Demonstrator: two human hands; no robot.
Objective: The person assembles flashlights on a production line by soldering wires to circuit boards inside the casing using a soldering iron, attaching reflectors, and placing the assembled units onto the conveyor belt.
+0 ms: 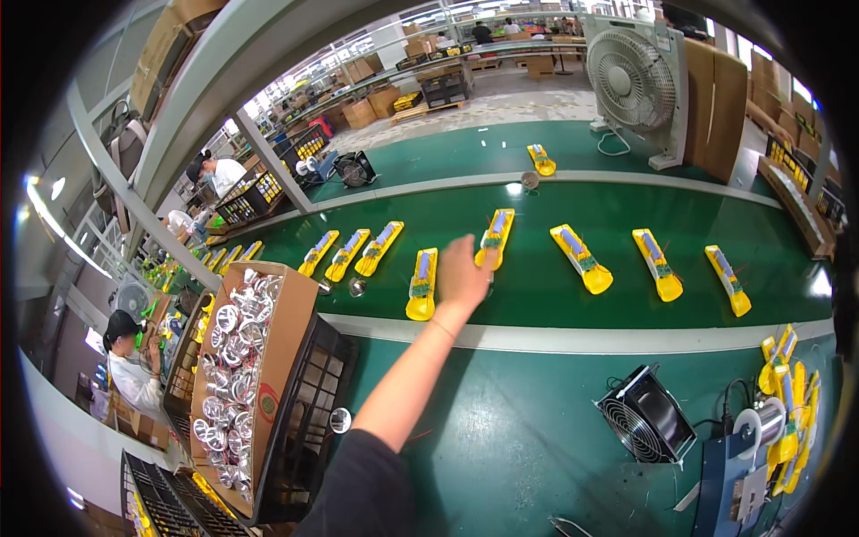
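Observation:
My left hand (465,276) reaches out over the green belt from the lower edge. Its fingers close on the near left side of a yellow flashlight housing (497,234), which holds a blue-grey battery, a small green circuit board and thin wires; the fingertips are partly hidden. Just left of the hand lies another such housing (422,285). To its right rest three more, the nearest being a tilted housing (582,259). Farther left are several others, among them one housing (379,248) beside a small silver reflector (357,287). My right hand is out of view.
A carton (291,313) of silver reflectors stands in a black crate at left. On the near bench are a small black fan (646,416), a solder spool (762,421) and piled yellow housings (787,394). A white fan (631,80) stands beyond the belt. Co-workers sit at left.

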